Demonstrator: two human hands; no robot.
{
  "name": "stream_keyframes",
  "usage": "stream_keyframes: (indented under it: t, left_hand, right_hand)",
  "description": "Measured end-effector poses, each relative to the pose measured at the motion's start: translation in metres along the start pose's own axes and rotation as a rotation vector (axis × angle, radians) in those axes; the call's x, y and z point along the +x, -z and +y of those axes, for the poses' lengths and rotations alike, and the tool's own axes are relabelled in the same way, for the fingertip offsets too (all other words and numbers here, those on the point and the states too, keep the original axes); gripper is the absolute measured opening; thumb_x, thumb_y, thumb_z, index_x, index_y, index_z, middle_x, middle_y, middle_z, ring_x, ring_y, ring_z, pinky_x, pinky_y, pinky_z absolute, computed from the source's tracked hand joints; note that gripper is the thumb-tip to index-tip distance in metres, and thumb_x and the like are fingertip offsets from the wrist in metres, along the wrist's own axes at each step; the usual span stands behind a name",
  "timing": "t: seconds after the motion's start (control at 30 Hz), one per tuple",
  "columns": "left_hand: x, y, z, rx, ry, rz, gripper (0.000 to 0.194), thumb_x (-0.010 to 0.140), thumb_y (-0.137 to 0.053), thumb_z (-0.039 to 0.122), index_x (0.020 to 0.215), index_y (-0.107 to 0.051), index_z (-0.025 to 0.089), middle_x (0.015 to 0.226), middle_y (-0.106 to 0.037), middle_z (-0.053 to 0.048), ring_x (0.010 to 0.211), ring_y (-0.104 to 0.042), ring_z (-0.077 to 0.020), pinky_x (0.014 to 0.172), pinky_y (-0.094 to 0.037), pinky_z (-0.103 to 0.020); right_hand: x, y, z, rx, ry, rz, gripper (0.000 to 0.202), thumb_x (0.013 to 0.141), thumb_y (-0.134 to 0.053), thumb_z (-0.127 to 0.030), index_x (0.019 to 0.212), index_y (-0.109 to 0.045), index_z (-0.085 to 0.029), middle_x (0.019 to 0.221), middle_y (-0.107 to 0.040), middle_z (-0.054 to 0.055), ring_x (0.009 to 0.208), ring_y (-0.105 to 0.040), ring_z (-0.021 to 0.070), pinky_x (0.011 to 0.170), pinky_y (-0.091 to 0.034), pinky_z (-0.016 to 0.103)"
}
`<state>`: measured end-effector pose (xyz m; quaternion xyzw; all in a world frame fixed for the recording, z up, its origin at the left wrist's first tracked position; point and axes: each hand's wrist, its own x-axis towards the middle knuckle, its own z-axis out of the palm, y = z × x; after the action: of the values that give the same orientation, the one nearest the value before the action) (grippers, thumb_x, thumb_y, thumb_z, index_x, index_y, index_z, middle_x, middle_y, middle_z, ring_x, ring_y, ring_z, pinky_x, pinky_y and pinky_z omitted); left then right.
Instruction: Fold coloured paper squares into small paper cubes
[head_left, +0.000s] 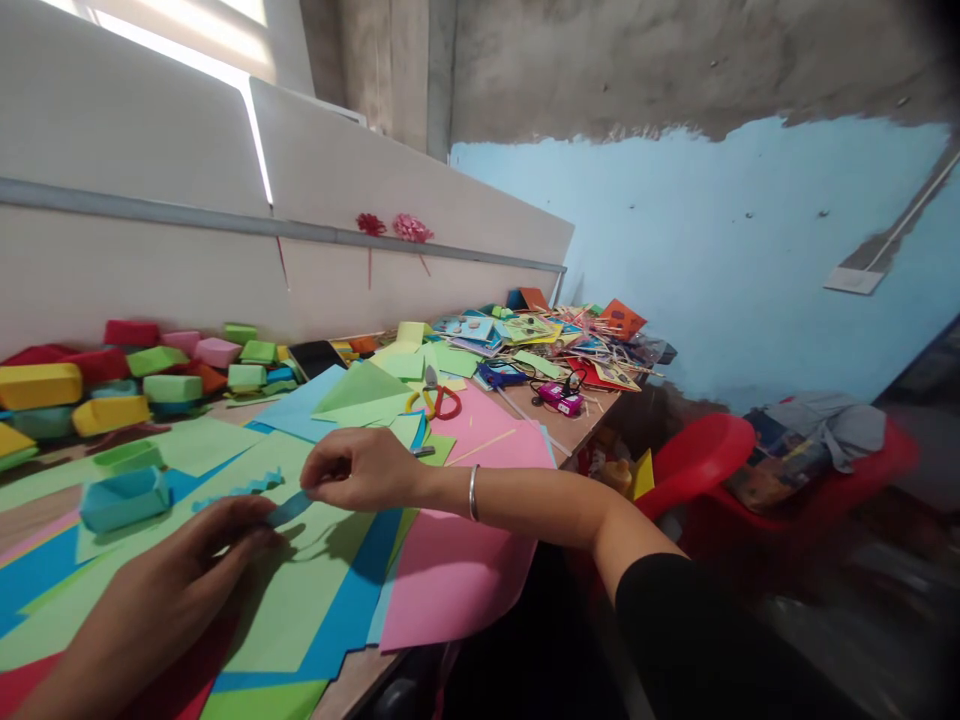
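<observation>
A short blue paper strip (289, 509) is stretched between my two hands above light green sheets (300, 590). My left hand (202, 560) pinches its left end between thumb and fingers. The other end is gripped by my right hand (367, 468), whose fingers are curled; a silver bangle is on that wrist. Just behind the strip lies a wavy-cut blue paper piece (240, 490). An open-topped blue paper box (125, 498) sits to the left, with a green paper box (129, 457) behind it. Scissors (433, 398) with red and yellow handles rest beyond my right hand.
Many coloured paper boxes (112, 413) line the back left by the white partition (135, 260). Pink paper (465, 580) reaches the table's right edge. A purple glue-gun-like item (559, 397), sticks and cards pile up at the far end. Red chairs (701, 460) stand to the right.
</observation>
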<state>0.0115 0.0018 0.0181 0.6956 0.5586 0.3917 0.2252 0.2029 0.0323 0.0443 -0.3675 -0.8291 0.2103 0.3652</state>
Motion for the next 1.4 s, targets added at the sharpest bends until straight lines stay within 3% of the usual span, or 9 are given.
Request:
stream_keyframes:
  t: [0.27, 0.5, 0.7, 0.77, 0.87, 0.97, 1.1, 1.2, 1.4]
  left_hand:
    - [-0.005, 0.003, 0.017, -0.291, 0.246, -0.135, 0.037, 0.052, -0.066, 0.056, 0.076, -0.058, 0.029, 0.063, -0.073, 0.003, 0.056, -0.065, -0.0235, 0.052, -0.049, -0.029]
    - [0.002, -0.001, -0.004, -0.188, 0.147, -0.149, 0.038, 0.055, -0.066, 0.056, 0.085, -0.068, 0.032, 0.057, -0.070, 0.005, 0.054, -0.063, -0.0224, 0.053, -0.046, -0.027]
    - [0.000, 0.004, 0.003, -0.132, 0.096, -0.095, 0.025, 0.053, -0.063, 0.053, 0.064, -0.065, 0.030, 0.068, -0.075, 0.005, 0.056, -0.064, -0.0213, 0.051, -0.044, -0.026]
    - [-0.001, 0.004, 0.004, -0.136, 0.098, -0.104, 0.024, 0.056, -0.063, 0.052, 0.064, -0.063, 0.029, 0.068, -0.074, 0.005, 0.052, -0.062, -0.0200, 0.048, -0.043, -0.025]
    - [0.001, 0.002, -0.005, -0.123, 0.102, -0.112, 0.024, 0.058, -0.062, 0.051, 0.067, -0.062, 0.029, 0.068, -0.074, 0.005, 0.049, -0.060, -0.0195, 0.047, -0.043, -0.025]
    - [0.005, 0.000, -0.014, -0.107, 0.101, -0.118, 0.026, 0.057, -0.060, 0.052, 0.066, -0.062, 0.028, 0.069, -0.075, 0.006, 0.046, -0.059, -0.0188, 0.047, -0.044, -0.026]
    - [0.005, 0.004, -0.008, -0.047, 0.123, -0.154, 0.028, 0.057, -0.060, 0.054, 0.069, -0.064, 0.029, 0.068, -0.074, 0.006, 0.053, -0.062, -0.0199, 0.053, -0.045, -0.026]
    - [0.002, 0.004, -0.001, -0.067, 0.181, -0.179, 0.030, 0.055, -0.058, 0.055, 0.068, -0.062, 0.028, 0.062, -0.071, 0.006, 0.050, -0.058, -0.0191, 0.050, -0.042, -0.026]
    - [0.002, 0.002, 0.006, -0.156, 0.240, -0.199, 0.031, 0.052, -0.057, 0.055, 0.066, -0.060, 0.028, 0.049, -0.063, 0.005, 0.045, -0.053, -0.0188, 0.048, -0.040, -0.026]
  right_hand:
    - [-0.002, 0.000, 0.009, 0.012, 0.024, -0.034, 0.012, 0.077, -0.072, -0.010, 0.075, -0.062, -0.016, 0.077, -0.061, -0.003, 0.073, -0.056, 0.0079, 0.071, -0.043, 0.017]
    - [-0.010, 0.003, 0.010, -0.110, 0.130, -0.095, 0.014, 0.081, -0.066, -0.008, 0.074, -0.059, -0.017, 0.079, -0.061, 0.000, 0.077, -0.056, 0.0099, 0.074, -0.044, 0.018]
    - [-0.017, 0.004, 0.019, -0.151, 0.199, -0.136, 0.010, 0.084, -0.067, -0.011, 0.079, -0.062, -0.018, 0.086, -0.066, 0.003, 0.087, -0.060, 0.0117, 0.082, -0.046, 0.020]
    - [-0.021, 0.018, 0.027, -0.205, 0.196, -0.123, 0.008, 0.084, -0.066, -0.010, 0.080, -0.065, -0.017, 0.089, -0.067, 0.004, 0.087, -0.061, 0.0123, 0.083, -0.046, 0.021]
    - [-0.031, 0.061, 0.043, -0.429, 0.082, -0.139, 0.013, 0.087, -0.060, -0.006, 0.083, -0.068, -0.016, 0.092, -0.070, 0.005, 0.088, -0.062, 0.0129, 0.082, -0.046, 0.022]
    - [-0.043, 0.120, 0.062, -0.937, -0.258, -0.277, 0.022, 0.090, -0.055, -0.007, 0.096, -0.073, -0.019, 0.101, -0.071, 0.005, 0.093, -0.061, 0.0133, 0.082, -0.042, 0.021]
    - [-0.064, 0.182, 0.091, -1.166, -0.482, -0.287, 0.019, 0.081, -0.056, -0.002, 0.084, -0.075, -0.005, 0.093, -0.070, 0.021, 0.092, -0.060, 0.0249, 0.079, -0.039, 0.032]
    - [-0.076, 0.200, 0.109, -1.234, -0.506, -0.333, 0.023, 0.083, -0.053, -0.003, 0.087, -0.076, -0.005, 0.093, -0.071, 0.021, 0.102, -0.056, 0.0277, 0.087, -0.035, 0.035]
    - [-0.082, 0.203, 0.133, -1.287, -0.532, -0.419, 0.027, 0.087, -0.050, -0.007, 0.090, -0.077, -0.004, 0.095, -0.073, 0.022, 0.108, -0.051, 0.0289, 0.092, -0.029, 0.040]
